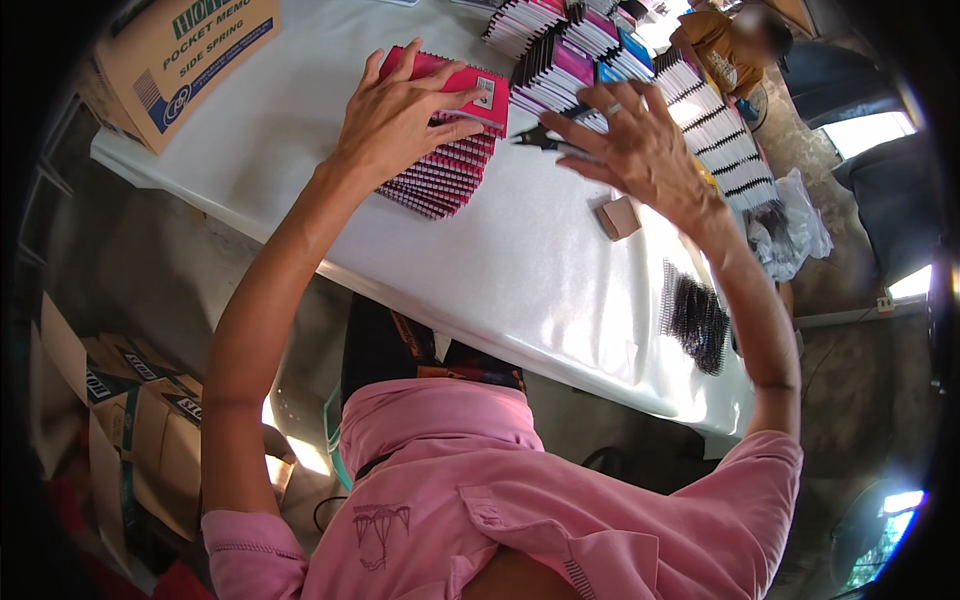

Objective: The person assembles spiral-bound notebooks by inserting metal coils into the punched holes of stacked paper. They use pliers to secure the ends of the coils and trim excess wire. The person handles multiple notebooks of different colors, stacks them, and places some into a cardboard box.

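My left fingers (463,99) hid part of the red notebook (494,113) beneath them; my blurred right fingers (575,132) covered much of the dark tool (534,138).

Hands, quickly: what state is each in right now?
Left hand: open, spread on a red notebook.
Right hand: holding a black tool, somewhat blurred.

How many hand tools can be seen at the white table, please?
1: a black tool in the right hand, its tip near the stack of red notebooks under the left hand. Others may be hidden behind the hands.
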`<control>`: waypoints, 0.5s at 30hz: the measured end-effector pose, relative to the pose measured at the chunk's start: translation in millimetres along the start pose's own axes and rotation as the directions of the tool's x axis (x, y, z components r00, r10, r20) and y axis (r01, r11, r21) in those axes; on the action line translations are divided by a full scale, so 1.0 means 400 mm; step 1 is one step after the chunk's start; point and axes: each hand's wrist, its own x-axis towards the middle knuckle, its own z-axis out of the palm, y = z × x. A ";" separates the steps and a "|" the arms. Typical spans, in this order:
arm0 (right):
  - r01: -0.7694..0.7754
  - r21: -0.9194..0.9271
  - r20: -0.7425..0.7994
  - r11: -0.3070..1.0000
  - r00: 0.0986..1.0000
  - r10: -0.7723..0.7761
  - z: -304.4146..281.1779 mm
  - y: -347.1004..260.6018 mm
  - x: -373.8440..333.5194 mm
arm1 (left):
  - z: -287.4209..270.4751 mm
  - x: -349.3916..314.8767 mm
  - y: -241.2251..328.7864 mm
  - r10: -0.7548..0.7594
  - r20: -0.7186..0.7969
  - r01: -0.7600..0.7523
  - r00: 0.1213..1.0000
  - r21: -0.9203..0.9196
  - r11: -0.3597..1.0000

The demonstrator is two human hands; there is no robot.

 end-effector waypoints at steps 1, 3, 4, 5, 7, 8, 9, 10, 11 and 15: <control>0.054 -0.041 -0.019 0.998 0.998 -0.055 0.005 0.022 0.023 | 0.001 -0.003 0.001 -0.015 -0.005 0.015 1.000 -0.037 0.999; 0.150 -0.078 0.064 0.986 0.987 -0.146 -0.006 0.045 0.051 | 0.001 -0.006 0.002 -0.033 0.015 0.034 0.999 -0.053 0.998; 0.189 -0.083 0.079 0.979 0.980 -0.182 -0.002 0.048 0.057 | -0.001 -0.006 0.003 -0.042 0.024 0.043 0.999 -0.061 0.997; 0.227 -0.088 0.093 0.970 0.971 -0.219 0.001 0.051 0.062 | -0.001 -0.005 0.005 -0.045 0.021 0.047 0.999 -0.070 0.996; 0.290 -0.133 0.106 0.948 0.955 -0.277 0.009 0.057 0.070 | -0.003 -0.005 0.008 -0.050 0.020 0.052 0.999 -0.086 0.995; 0.316 -0.176 0.108 0.932 0.948 -0.301 0.012 0.061 0.073 | -0.003 -0.005 0.007 -0.053 0.031 0.055 0.998 -0.070 0.996; 0.339 -0.217 0.112 0.915 0.940 -0.322 0.016 0.063 0.074 | -0.003 -0.004 0.007 -0.054 0.045 0.056 0.998 -0.056 0.997; 0.349 -0.237 0.096 0.907 0.937 -0.335 0.016 0.063 0.073 | -0.004 -0.003 0.007 -0.054 0.057 0.057 0.997 -0.042 0.997; 0.358 -0.258 0.082 0.898 0.934 -0.349 0.012 0.060 0.072 | -0.005 -0.003 0.008 -0.051 0.055 0.054 0.997 -0.054 0.997; 0.344 -0.206 0.075 0.916 0.939 -0.335 -0.014 0.030 0.079 | -0.016 -0.005 0.012 -0.051 0.050 0.053 0.997 -0.055 0.997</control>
